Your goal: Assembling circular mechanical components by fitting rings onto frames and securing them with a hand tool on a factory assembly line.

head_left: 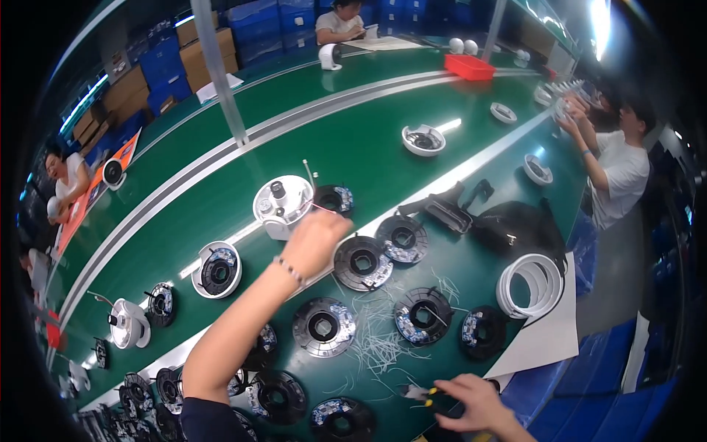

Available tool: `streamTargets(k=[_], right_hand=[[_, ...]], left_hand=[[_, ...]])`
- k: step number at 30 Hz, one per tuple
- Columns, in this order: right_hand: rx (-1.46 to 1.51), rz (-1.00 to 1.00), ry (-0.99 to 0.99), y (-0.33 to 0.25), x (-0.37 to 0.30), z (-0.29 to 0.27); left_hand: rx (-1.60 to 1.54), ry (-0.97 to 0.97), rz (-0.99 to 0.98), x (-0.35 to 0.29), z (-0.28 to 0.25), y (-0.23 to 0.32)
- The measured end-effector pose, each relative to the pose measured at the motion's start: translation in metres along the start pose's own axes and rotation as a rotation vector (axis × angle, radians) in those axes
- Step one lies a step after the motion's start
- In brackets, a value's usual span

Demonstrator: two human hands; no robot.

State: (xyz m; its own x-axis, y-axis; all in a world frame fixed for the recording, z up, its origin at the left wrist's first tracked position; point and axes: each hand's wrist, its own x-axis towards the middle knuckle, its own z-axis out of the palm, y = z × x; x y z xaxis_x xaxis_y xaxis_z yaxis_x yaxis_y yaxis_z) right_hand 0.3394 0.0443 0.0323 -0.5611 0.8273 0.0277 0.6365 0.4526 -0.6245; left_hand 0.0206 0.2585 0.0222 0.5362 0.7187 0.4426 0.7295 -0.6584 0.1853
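My left hand (pixel 317 239) is stretched out over the belt, fingers drawn together. It is beside a black round plate with a circuit board (pixel 335 197) and thin wires leading to a white camera housing (pixel 283 200); what the fingers pinch is hidden. Near the front edge, my right hand (pixel 475 405) is closed around cutting pliers with black and yellow handles (pixel 427 395), their jaws pointing left. Between the hands lie cut strips of thin clear ties (pixel 383 342) and more black plates with circuit boards (pixel 324 326).
White rings (pixel 532 287) are stacked at the right beside a black bag (pixel 519 228). White housings (pixel 423 140) stand along the green belt, with a red bin (pixel 469 68) farther off. More black plates crowd the lower left. Co-workers sit at the far side and at right (pixel 615 166).
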Motion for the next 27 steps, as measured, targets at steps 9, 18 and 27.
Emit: streamTargets(k=[9,18,27], right_hand=[[-0.122,-0.052,-0.062,-0.003,-0.009,0.038],[0.049,-0.314,0.248,0.007,-0.011,0.005],[-0.799,0.12,0.314,0.102,-0.004,-0.124]], left_hand=[[0.802,-0.276,-0.132,0.031,0.082,-0.039],[0.329,0.075,-0.157,0.072,0.015,0.008],[0.256,0.184,0.067,-0.028,-0.119,0.134]])
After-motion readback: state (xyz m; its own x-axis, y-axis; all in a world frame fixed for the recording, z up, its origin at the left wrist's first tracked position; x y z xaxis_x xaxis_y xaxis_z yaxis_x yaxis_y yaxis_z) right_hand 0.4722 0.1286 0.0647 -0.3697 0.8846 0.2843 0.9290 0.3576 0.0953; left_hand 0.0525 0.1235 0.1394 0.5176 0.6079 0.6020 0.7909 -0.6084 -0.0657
